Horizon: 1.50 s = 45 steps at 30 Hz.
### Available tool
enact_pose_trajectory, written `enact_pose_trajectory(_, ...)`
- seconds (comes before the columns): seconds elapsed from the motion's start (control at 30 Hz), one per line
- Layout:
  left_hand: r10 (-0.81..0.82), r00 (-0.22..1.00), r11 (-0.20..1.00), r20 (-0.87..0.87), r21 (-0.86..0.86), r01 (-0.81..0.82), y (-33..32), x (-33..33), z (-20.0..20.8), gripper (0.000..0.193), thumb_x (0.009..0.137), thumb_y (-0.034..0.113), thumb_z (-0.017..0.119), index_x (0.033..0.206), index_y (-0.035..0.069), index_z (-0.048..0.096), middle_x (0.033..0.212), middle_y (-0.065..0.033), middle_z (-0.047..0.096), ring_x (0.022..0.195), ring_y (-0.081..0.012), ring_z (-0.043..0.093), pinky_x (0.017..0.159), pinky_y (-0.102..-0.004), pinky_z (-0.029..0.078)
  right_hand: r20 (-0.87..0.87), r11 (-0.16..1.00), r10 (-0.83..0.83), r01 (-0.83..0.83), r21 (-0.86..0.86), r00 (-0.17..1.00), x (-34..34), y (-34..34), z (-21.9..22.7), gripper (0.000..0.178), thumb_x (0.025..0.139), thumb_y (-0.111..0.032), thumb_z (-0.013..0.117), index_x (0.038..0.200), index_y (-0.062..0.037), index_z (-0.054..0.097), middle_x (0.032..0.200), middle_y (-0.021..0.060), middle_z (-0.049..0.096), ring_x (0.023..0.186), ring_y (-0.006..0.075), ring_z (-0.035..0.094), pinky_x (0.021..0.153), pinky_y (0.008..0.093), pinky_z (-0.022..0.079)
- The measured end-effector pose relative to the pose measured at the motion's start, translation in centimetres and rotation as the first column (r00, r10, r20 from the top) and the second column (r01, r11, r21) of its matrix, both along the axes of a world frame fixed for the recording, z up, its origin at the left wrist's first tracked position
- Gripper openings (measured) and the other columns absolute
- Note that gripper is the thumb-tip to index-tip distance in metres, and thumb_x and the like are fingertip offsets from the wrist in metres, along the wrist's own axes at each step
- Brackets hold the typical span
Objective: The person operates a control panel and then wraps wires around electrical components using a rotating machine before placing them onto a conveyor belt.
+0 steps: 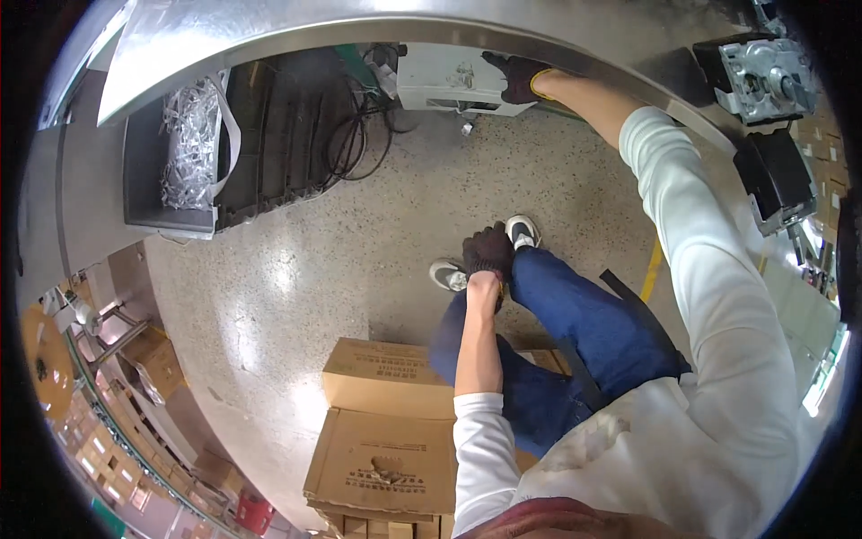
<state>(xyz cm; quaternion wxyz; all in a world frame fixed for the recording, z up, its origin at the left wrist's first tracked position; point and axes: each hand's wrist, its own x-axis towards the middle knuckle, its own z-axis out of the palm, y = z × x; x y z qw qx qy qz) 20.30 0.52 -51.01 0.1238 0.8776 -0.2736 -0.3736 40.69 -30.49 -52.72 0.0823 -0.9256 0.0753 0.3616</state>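
My right hand [523, 79], in a dark glove with a yellow-edged cuff, reaches under the rim of the metal table. It is closed around the right end of a white box [449, 79] that has a slot in its near side; the table rim hides part of this grip. Down by my knees is my left hand [489, 250], also in a dark glove, beside my blue trouser leg [561, 287]. Its fingers point away and bend downward, so the fingertips are hidden. I see no object in it.
The metal table [296, 27] spans the top. Left of the white box lie black cables [359, 135] and a grey bin [171, 202] of clear plastic pieces. An opened cardboard box [386, 449] stands by my left leg. Black-and-silver machinery [768, 81] is at the right.
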Motion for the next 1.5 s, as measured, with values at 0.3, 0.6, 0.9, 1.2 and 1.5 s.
enact_pose_trajectory(0.3,-0.091,0.99,0.993,0.11,0.084,0.082,0.5,3.9,-1.9,0.019,0.093,0.018,0.058,0.109,0.011,0.065,0.099,-0.0144,0.074,0.094,-0.0327,0.072,0.082,-0.046,0.054,0.212,0.983,0.019,-0.057,0.173,0.977,0.7,-1.4,0.6,0.095,0.082,-0.035,0.07,0.162,-0.022,0.021,0.134,0.0259,0.06,0.122,0.0377,0.06,0.106,0.0462,0.046)
enact_pose_trajectory(0.6,-0.13,0.961,0.99,0.243,0.085,0.112,2.4,9.0,-2.0,0.017,0.088,0.017,0.063,0.103,0.011,0.064,0.097,-0.0114,0.072,0.095,-0.0291,0.07,0.085,-0.0431,0.051,0.377,0.97,-0.215,0.242,-0.027,0.901,5.3,-6.9,-3.0,0.073,0.095,-0.045,0.058,0.16,-0.0269,0.03,0.153,0.0182,0.048,0.132,0.0372,0.054,0.108,0.0431,0.046)
enact_pose_trajectory(0.9,-0.123,0.957,0.989,0.264,0.107,0.098,3.5,12.5,-3.8,0.023,0.09,0.027,0.065,0.107,0.012,0.069,0.103,-0.0108,0.073,0.101,-0.0287,0.07,0.086,-0.0429,0.049,0.486,0.855,-0.484,0.511,0.087,0.728,10.2,-8.7,-4.6,0.075,0.093,-0.039,0.065,0.159,-0.0291,0.03,0.091,0.013,0.069,0.073,0.0317,0.067,0.061,0.049,0.055)
enact_pose_trajectory(1.2,-0.169,0.914,0.985,0.37,0.092,0.144,4.3,13.8,-9.3,0.024,0.093,0.029,0.057,0.106,0.011,0.065,0.096,-0.0118,0.072,0.094,-0.0302,0.07,0.082,-0.044,0.048,0.142,0.7,-0.686,0.595,0.394,0.713,10.8,-10.4,-2.3,0.083,0.094,-0.03,0.064,0.161,-0.0407,0.017,0.069,0.0038,0.058,0.049,0.0158,0.048,0.042,0.034,0.042)
enact_pose_trajectory(1.5,-0.187,0.882,0.982,0.433,0.107,0.156,2.0,14.5,-10.8,0.022,0.094,0.031,0.057,0.102,0.013,0.067,0.094,-0.0108,0.072,0.089,-0.0296,0.071,0.08,-0.0444,0.049,0.135,0.73,-0.666,0.605,0.319,0.733,11.6,-13.8,-2.2,0.088,0.088,-0.026,0.067,0.161,-0.0396,0.02,0.067,0.0066,0.059,0.046,0.0178,0.051,0.039,0.0354,0.043)
